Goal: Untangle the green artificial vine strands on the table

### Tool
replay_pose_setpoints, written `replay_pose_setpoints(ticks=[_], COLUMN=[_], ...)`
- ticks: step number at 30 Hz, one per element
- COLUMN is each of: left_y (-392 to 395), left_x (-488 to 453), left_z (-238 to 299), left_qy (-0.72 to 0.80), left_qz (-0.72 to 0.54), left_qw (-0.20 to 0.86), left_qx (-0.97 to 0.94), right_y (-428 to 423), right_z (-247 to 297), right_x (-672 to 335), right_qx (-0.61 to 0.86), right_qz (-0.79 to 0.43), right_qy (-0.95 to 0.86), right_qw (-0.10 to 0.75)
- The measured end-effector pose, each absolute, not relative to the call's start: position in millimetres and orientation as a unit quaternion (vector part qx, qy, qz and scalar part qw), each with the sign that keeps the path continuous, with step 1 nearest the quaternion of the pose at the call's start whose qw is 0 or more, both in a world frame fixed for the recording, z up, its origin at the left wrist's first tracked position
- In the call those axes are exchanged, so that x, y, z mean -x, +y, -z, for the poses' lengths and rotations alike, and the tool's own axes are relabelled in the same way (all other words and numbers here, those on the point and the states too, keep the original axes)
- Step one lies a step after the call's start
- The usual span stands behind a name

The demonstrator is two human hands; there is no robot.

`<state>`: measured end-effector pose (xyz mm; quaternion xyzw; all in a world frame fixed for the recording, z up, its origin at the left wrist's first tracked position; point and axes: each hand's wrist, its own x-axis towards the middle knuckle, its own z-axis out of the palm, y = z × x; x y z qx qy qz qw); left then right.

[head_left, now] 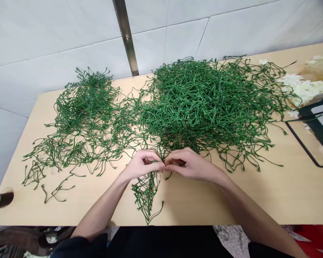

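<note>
My left hand (144,165) is closed around a small bunch of green plastic stems (145,195), which hangs below its fingers over the table's front part. Fingertip to fingertip with it, my right hand (187,163) is closed in a pinch on a green stem, mostly hidden by the fingers; a short green end pokes out beneath. Just beyond both hands rises a large tangled pile of green stems (204,96). A looser, smaller heap of the same stems (86,100) spreads to the left.
The pale wooden table (258,200) meets a tiled wall (70,28) with a metal strip (126,39). White artificial flowers (304,87) and a black-framed object (317,118) lie at the right. A dark brown cup-like object (1,201) is at the left edge.
</note>
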<state>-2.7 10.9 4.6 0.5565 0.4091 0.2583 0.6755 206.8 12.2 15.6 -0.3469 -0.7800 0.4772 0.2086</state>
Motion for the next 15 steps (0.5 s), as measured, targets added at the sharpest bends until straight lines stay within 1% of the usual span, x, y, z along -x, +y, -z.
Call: replay_pose_setpoints(ticks=[4, 7, 9, 12, 15], left_y=[11.5, 11.4, 10.9, 10.7, 11.1], left_x=[6.5, 8.8, 9.7, 10.2, 10.5], left_z=[-4.5, -4.7, -4.5, -4.3, -4.0], left_qy=[0.368, 0.335, 0.333, 0.345, 0.353], left_qz=[-0.189, -0.125, -0.107, -0.126, -0.171], left_qw=[0.744, 0.765, 0.765, 0.744, 0.723], left_qx=[-0.525, -0.536, -0.540, -0.559, -0.569], right_y=[10.9, 11.3, 11.5, 10.6, 7.7], right_z=[-13.7, -11.6, -11.2, -13.4, -17.2], right_x=[-205.3, -205.4, -204.8, -202.5, -199.5], right_qx=[0.338, 0.321, 0.314, 0.327, 0.339], right_qz=[-0.488, -0.510, -0.532, -0.515, -0.479], right_qy=[-0.778, -0.773, -0.765, -0.776, -0.794], right_qw=[0.205, 0.198, 0.182, 0.160, 0.159])
